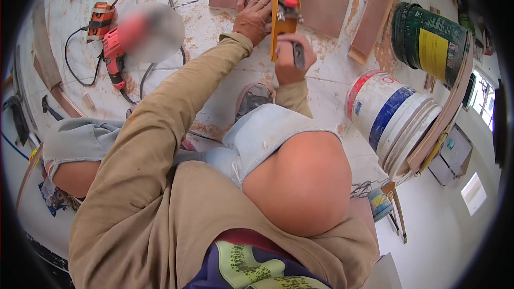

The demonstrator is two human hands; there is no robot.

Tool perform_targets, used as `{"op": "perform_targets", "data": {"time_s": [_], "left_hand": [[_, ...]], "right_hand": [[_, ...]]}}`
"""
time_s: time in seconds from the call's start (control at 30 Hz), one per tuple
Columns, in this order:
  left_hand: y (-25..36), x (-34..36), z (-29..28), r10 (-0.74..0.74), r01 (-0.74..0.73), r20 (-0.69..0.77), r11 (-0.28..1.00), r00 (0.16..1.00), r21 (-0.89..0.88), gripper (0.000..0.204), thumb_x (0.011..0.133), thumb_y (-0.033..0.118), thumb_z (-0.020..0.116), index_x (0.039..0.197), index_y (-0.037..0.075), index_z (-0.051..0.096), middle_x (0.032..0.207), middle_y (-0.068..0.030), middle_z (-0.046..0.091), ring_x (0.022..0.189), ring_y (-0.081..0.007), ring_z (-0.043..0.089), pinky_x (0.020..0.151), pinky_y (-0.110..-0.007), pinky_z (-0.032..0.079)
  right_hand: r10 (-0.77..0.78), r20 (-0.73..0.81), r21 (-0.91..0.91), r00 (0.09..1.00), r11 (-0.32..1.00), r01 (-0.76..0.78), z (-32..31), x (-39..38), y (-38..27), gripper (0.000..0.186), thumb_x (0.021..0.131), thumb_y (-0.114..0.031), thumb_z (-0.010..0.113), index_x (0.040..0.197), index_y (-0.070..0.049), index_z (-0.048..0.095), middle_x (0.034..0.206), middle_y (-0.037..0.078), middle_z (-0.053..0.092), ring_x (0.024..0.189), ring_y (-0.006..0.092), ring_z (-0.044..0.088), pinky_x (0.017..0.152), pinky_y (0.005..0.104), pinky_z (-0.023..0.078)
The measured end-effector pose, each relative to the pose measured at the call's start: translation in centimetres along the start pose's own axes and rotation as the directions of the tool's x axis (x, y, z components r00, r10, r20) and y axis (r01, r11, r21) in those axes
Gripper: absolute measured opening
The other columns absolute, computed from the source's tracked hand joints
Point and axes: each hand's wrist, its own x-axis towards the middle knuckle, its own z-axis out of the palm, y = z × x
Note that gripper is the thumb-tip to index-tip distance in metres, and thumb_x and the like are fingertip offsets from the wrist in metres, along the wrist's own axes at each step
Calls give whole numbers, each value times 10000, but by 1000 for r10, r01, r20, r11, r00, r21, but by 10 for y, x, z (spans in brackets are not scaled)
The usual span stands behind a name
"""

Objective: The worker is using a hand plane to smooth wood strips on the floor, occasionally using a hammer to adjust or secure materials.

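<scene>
My right hand [292, 59] is wrapped round the dark rear handle of an orange hand plane [285, 6]. The plane has a black front knob and a red part in its middle. It stands over a reddish-brown board [324, 0] at the top of the view; whether its sole touches the wood I cannot tell. Just left of the plane, my left hand [254, 18] lies on the board's near edge, fingers stretched out and slightly spread. Pale shavings are scattered over the board.
A red corded drill [113, 53] and orange power strip [100, 21] lie at left, their cables looping across the tiles. Right are wooden planks [375, 13], a dark green bucket [428, 40] and a white bucket [383, 112]. A hammer [51, 108] lies far left.
</scene>
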Motion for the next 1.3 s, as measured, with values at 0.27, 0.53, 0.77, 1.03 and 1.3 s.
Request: {"op": "perform_targets", "data": {"time_s": [0.27, 0.53, 0.77, 1.03, 1.3], "left_hand": [[-6, -15, -4, -30, 26, 91, 999, 995, 37, 668, 855, 376, 732, 1448, 137, 540, 1554, -29, 494, 1499, -221, 363, 1254, -509, 122], [5, -4, -6, -3, 2, 40, 999, 999, 36, 649, 842, 361, 760, 1414, 119, 571, 1519, -46, 532, 1470, -221, 408, 1245, -517, 151], [2, -7, -5, -44, 45, 45, 999, 998, -15, 614, 829, 281, 767, 1401, 141, 591, 1508, -25, 547, 1460, -213, 426, 1239, -491, 172], [-11, -9, -22, -33, 31, 69, 999, 997, 33, 625, 849, 339, 753, 1416, 149, 571, 1513, -34, 539, 1458, -230, 428, 1236, -524, 168], [5, 0, -8, -65, 65, 4, 992, 998, -104, 630, 795, 274, 812, 1377, 138, 611, 1509, -19, 545, 1461, -210, 423, 1232, -499, 193]], "right_hand": [[37, 62, 15, 997, 999, -38, -20, -54, 16, 74, 792, 11, 603, 783, 5, 676, 646, 86, 621, 583, 130, 602, 555, 255, 465], [-53, 6, 8, 999, 999, 52, 27, 111, 6, 116, 834, -54, 608, 781, 4, 694, 716, 72, 671, 622, 141, 647, 584, 281, 504], [79, 107, 47, 991, 995, -85, -13, 22, 23, 109, 806, 13, 587, 823, -14, 691, 733, 87, 654, 607, 138, 620, 582, 274, 497], [-33, 0, 68, 999, 997, 33, 29, 59, 22, 107, 834, -18, 590, 761, 3, 666, 667, 55, 644, 546, 100, 589, 513, 243, 455], [-436, 55, -175, 898, 881, 439, 31, 180, 49, 159, 881, -36, 548, 786, 27, 659, 622, 50, 623, 477, 105, 563, 453, 260, 431]]}}
